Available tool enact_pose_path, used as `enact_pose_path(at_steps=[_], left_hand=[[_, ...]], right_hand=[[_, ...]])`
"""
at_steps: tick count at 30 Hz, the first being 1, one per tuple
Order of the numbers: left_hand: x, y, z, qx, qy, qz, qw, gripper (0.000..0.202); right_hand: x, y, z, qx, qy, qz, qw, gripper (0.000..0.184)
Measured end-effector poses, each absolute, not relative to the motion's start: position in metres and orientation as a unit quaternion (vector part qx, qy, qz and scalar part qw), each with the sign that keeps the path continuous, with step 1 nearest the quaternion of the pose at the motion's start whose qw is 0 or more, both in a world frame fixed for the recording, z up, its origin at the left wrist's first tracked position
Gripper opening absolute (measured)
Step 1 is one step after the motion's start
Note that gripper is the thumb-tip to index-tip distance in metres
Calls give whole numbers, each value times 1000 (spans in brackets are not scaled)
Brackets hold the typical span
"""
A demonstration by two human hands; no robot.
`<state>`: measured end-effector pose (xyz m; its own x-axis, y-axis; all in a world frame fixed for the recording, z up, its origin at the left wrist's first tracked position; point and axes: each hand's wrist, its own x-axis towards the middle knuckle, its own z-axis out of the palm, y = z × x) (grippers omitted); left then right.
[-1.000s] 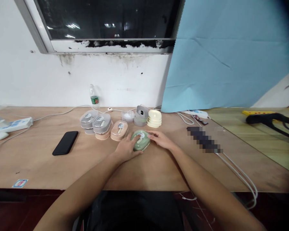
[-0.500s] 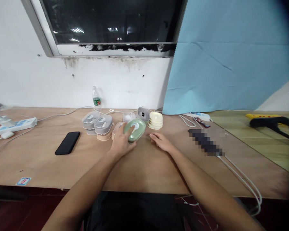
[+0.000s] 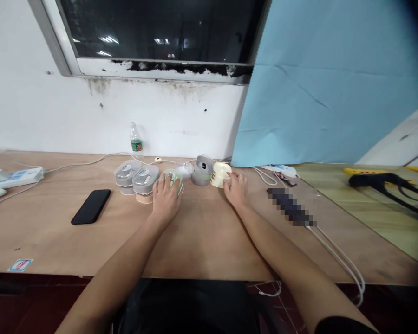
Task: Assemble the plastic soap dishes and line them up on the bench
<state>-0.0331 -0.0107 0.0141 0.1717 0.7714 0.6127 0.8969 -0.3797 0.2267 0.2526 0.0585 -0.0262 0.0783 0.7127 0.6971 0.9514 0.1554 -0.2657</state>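
My left hand lies over a green oval container with a clear lid, fingers curled on its top. The container sits on top of the row, next to two grey-lidded containers with a peach one under the nearer. My right hand reaches to a stack of cream-coloured lids. Its fingers are stretched out and touch the stack's right side. Between my hands stand a grey container and a clear lid.
A black phone lies left on the wooden table. A small bottle stands by the wall, and a power strip sits far left. A blurred dark object and white cables lie right. A blue sheet hangs behind.
My left hand carried the green container up and to the left onto the row of containers. My right hand left it and moved back to the cream stack.
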Motion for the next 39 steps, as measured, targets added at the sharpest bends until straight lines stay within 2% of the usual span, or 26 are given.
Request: enact_pose_path(at_steps=[3, 7, 13, 16, 20, 22, 27, 29, 35, 39], left_hand=[[-28, -18, 17, -780, -516, -343, 88, 41], [-17, -30, 18, -833, -420, -360, 21, 43], [-9, -38, 13, -867, -347, -353, -56, 44], [-12, -37, 13, -855, -358, -370, -65, 48], [-15, -35, 14, -854, -370, -357, -77, 48], [-14, -35, 12, -869, -363, -324, -90, 50], [-10, -32, -4, -898, -355, -234, -110, 80], [-10, -29, -9, -908, -353, -194, -114, 83], [-13, -24, -14, -910, -348, -199, -105, 47], [-14, -23, -15, -904, -354, -213, -106, 35]], right_hand=[[250, 65, -24, -646, -661, -198, 327, 41], [248, 68, -24, -633, -684, -219, 287, 33], [242, 43, -14, -603, -705, -220, 301, 30], [226, 14, -15, -567, -747, -184, 294, 33], [194, -17, -26, -416, -870, -82, 251, 31], [185, -17, -28, -390, -877, -59, 274, 29], [190, 24, -7, -506, -751, -82, 415, 31], [192, 45, 4, -528, -723, -84, 438, 31], [185, 84, 11, -545, -766, -35, 338, 32], [185, 85, 11, -549, -730, -49, 405, 29]])
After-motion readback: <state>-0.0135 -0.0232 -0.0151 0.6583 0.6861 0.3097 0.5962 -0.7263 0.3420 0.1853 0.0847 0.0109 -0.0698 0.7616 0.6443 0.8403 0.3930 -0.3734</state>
